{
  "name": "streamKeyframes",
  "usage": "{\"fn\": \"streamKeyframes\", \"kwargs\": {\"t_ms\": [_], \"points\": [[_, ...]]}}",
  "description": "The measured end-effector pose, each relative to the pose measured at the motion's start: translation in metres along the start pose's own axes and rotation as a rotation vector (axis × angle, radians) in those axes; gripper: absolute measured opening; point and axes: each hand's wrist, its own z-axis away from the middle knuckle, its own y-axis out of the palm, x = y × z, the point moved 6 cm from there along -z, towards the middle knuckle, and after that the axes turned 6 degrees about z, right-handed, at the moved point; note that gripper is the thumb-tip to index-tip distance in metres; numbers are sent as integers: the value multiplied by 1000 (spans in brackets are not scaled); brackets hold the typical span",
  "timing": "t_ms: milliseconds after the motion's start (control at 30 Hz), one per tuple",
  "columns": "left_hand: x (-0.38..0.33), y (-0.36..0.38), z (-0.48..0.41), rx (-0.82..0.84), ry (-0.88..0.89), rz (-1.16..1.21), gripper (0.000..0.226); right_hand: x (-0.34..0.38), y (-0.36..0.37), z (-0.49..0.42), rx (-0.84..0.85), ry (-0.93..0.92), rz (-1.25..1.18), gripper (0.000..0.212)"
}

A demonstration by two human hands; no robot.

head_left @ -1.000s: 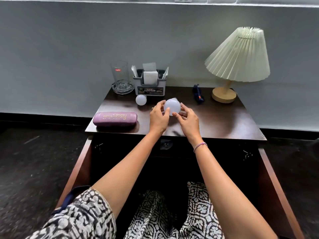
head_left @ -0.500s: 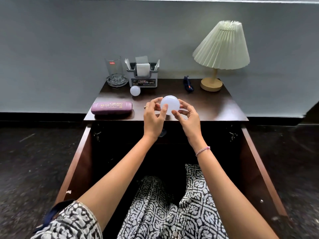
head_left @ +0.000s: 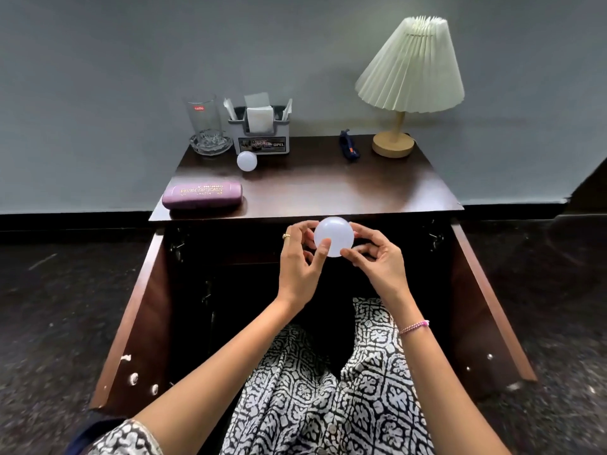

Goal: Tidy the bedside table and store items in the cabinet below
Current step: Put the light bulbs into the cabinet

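Both hands hold a round white bulb [head_left: 334, 236] just in front of the bedside table's front edge, over the dark open cabinet [head_left: 230, 290]. My left hand [head_left: 300, 261] grips its left side with thumb and fingers; my right hand [head_left: 377, 257] pinches its right side. On the dark wooden tabletop [head_left: 345, 188] lie a smaller white bulb [head_left: 247, 160], a purple spectacle case [head_left: 202, 194] at the front left and a small dark blue object [head_left: 348, 148] near the lamp.
A drinking glass [head_left: 202, 118] stands in a glass ashtray [head_left: 210, 144] at the back left, beside a grey organiser [head_left: 261, 136] with papers. A pleated lamp [head_left: 410, 70] stands back right. Both cabinet doors [head_left: 131, 323] [head_left: 486, 300] are swung open. My patterned clothing fills the space below.
Both hands have carried the large bulb off the tabletop, toward me and down, to just in front of the table edge above the open cabinet. The view has pulled back.
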Motion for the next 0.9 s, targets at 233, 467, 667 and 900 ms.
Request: {"fn": "streamKeyframes", "kwargs": {"t_ms": [233,467,667,900], "points": [[62,13,5,160,-145,-88,33,-50,-1,-6,27,174,72,48],[121,31,-13,250,-319,-86,31,-87,5,-32,3,247,234,51],[144,37,-31,268,-358,-175,31,-119,15,-57,-79,347,290,48],[150,43,-41,365,-333,-152,29,-134,16,-68,-81,330,404,50]]}}
